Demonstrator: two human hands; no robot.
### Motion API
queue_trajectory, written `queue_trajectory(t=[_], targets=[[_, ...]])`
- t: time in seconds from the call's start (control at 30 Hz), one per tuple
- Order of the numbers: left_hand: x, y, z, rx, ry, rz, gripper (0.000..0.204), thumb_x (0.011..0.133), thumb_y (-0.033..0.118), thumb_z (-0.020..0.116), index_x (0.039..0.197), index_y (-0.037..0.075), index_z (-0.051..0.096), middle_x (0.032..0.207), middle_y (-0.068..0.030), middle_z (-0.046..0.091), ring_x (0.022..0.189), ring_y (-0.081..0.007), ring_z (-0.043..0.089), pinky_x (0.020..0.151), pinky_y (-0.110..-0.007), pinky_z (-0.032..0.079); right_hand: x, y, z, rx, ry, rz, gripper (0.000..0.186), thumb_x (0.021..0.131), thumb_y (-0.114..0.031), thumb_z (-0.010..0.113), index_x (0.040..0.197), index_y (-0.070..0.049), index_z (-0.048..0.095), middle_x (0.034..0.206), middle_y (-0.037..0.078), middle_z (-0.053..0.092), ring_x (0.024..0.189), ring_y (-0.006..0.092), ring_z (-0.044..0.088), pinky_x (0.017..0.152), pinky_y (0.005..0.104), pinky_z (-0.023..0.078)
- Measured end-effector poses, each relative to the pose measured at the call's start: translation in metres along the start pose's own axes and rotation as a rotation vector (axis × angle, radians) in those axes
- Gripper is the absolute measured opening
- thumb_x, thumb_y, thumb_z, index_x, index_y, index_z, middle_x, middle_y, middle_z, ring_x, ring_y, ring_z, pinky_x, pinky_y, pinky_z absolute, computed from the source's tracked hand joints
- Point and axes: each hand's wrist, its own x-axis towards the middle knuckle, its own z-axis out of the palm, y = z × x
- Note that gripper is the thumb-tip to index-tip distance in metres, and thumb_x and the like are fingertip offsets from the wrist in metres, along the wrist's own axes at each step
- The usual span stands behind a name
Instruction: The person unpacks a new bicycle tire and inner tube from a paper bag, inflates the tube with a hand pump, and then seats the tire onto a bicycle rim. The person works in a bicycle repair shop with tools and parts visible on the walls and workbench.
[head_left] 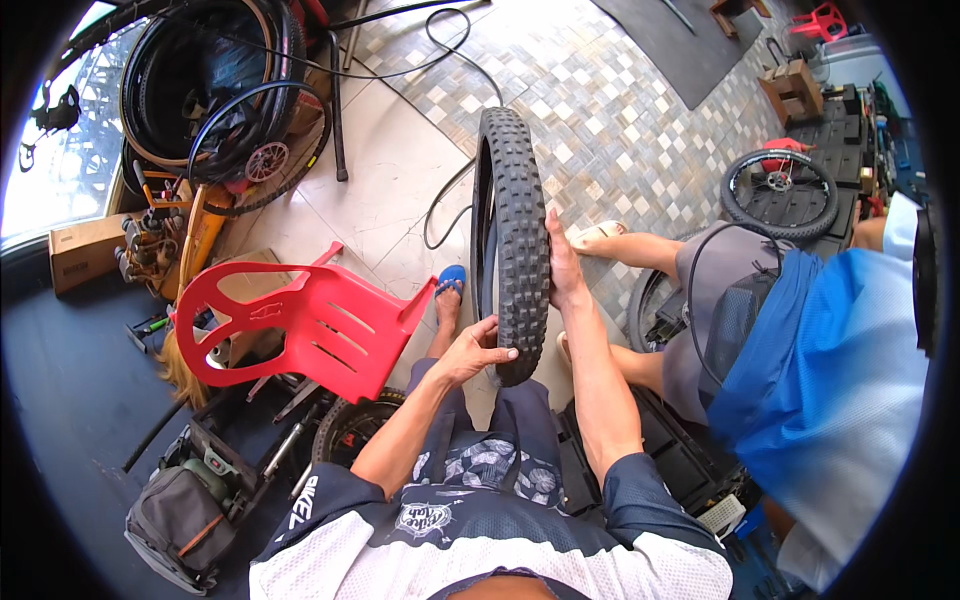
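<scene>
A black knobbly bicycle tyre [517, 210] stands upright in front of me, its tread toward my right. My left hand [474, 352] grips its near lower end, thumb over the tread and fingers at the inner side. Higher up, my right hand [565, 265] holds the tread's right side, fingers pointing upward along it. Part of the tyre's inside shows on the left. Some of the right hand's grip is hidden behind its own palm.
To my left is a red plastic chair [335, 325]; a grey bag [180, 525] lies below it. Tyres and wheels [205, 90] are piled far left. On my right, a person in a blue and white shirt [820, 350] sits close. A wheel [780, 192] lies beyond. Black cable [440, 195] trails across the floor.
</scene>
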Motion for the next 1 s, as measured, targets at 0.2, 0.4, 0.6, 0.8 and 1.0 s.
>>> queue_trajectory(t=[0.2, 0.4, 0.6, 0.8, 1.0], targets=[[0.03, 0.008, -0.082, 0.326, -0.184, -0.091, 0.088, 0.092, 0.025, 0.078, 0.16, 0.006, 0.027, 0.154, -0.0091, 0.045, 0.139, -0.0211, 0.047, 0.112, -0.041, 0.043, -0.023, 0.059, 0.011, 0.045, 0.165, 0.028, 0.065, 0.101, -0.064, 0.051, 0.122, -0.004, 0.065, 0.098, 0.005, 0.073, 0.078, 0.0146, 0.07, 0.07, 0.0316, 0.058], [0.087, 0.069, -0.112, -0.228, 0.181, 0.102, 0.091, 0.097, 0.069, 0.054, 0.159, 0.008, 0.03, 0.153, -0.009, 0.048, 0.135, -0.0257, 0.051, 0.111, -0.043, 0.043, -0.034, 0.121, 0.007, -0.006, 0.111, 0.182, 0.06, 0.1, -0.059, 0.057, 0.123, -0.004, 0.064, 0.103, 0.006, 0.073, 0.085, 0.0145, 0.071, 0.076, 0.0313, 0.059], [0.088, 0.056, -0.121, -0.418, 0.228, -0.083, 0.08, 0.09, 0.071, 0.064, 0.135, 0.005, 0.057, 0.121, -0.0153, 0.069, 0.106, -0.0307, 0.072, 0.088, -0.045, 0.061, -0.039, 0.161, -0.008, -0.178, -0.018, 0.162, 0.065, 0.101, -0.06, 0.056, 0.123, 0.001, 0.064, 0.109, 0.01, 0.072, 0.094, 0.0165, 0.071, 0.083, 0.0307, 0.058], [0.074, 0.049, -0.123, -0.39, 0.247, -0.055, 0.069, 0.096, 0.063, 0.059, 0.128, 0.002, 0.061, 0.109, -0.0164, 0.073, 0.094, -0.0284, 0.075, 0.085, -0.044, 0.063, 0.013, 0.149, -0.035, -0.669, 0.079, 0.302, 0.083, 0.095, -0.08, 0.044, 0.116, -0.004, 0.073, 0.095, 0.005, 0.073, 0.093, 0.0145, 0.065, 0.086, 0.0313, 0.049], [0.078, 0.044, -0.124, -0.289, 0.298, -0.05, 0.064, 0.099, 0.055, 0.061, 0.135, 0.003, 0.058, 0.12, -0.011, 0.071, 0.105, -0.0221, 0.07, 0.091, -0.042, 0.058, 0.09, 0.107, -0.022, -0.408, 0.155, 0.146, 0.063, 0.104, -0.049, 0.059, 0.146, -0.004, 0.049, 0.117, 0.01, 0.068, 0.092, 0.0165, 0.068, 0.076, 0.0317, 0.058]])
